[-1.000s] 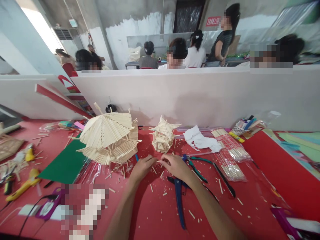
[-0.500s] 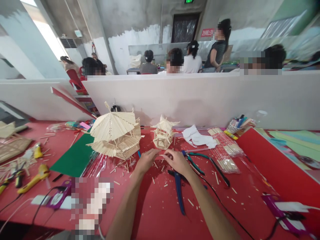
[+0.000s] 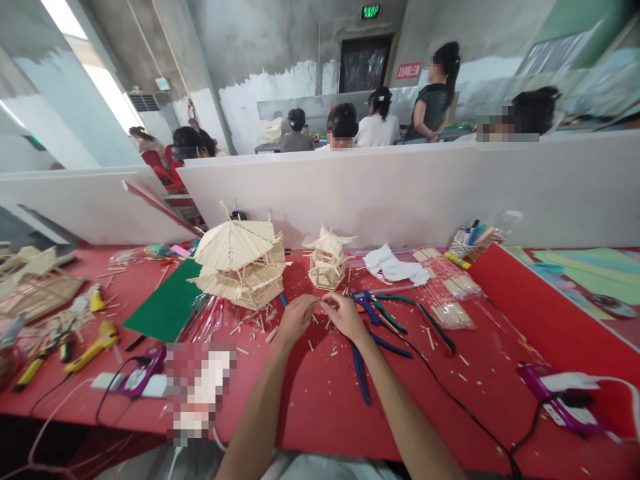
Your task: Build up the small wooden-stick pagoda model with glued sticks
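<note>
- Large stick pavilion (image 3: pixel 240 267): left on the surface (image 3: pixel 310 417).
- Left hand (image 3: pixel 296 317): fingertips drawn in beside the right's; I cannot tell whether its grip is closed on anything.
- Pale sliver: visible between the fingertips half a second ago, now too small to make out, its axis likewise.
- Small stick pavilion (image 3: pixel 328 261): just beyond the hands, long axis upright, roof tip up.
- Right hand (image 3: pixel 344 315): grip narrow, contents unclear.

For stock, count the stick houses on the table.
2 clearly seen: the larger house, left of centre, and the smaller house to its right. Stick work cut off at the left edge may include another.
</note>
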Tool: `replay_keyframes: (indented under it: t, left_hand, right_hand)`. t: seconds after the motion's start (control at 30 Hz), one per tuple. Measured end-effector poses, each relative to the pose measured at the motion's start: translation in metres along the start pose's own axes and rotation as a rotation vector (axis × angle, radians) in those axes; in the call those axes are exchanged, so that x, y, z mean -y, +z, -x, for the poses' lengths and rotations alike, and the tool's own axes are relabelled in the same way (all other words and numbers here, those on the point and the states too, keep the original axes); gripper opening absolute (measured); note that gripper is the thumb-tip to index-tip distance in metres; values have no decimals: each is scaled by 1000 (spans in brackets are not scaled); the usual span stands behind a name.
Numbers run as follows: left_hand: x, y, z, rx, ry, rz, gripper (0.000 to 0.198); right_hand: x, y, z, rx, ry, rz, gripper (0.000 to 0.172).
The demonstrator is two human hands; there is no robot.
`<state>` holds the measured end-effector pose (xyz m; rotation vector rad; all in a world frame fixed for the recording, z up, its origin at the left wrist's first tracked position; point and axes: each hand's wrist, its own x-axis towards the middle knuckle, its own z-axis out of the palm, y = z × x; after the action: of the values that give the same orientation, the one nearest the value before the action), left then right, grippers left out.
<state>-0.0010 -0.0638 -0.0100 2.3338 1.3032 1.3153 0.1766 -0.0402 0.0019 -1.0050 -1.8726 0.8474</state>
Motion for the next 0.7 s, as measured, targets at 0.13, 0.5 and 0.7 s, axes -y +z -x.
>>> replay_keyframes:
  t: [0.13, 0.5, 0.7]
  left_hand:
    - [2, 5, -1, -27, 8, -57, 19]
    - [-1, 15, -5, -53, 33, -52, 19]
    - [0, 19, -5, -88, 35, -61, 16]
  right_hand:
    - [-5, -1, 6, -38, -75, 11, 28]
    - [-10, -7, 9, -136, -150, 120, 23]
    - [-3, -9, 9, -189, -146, 93, 20]
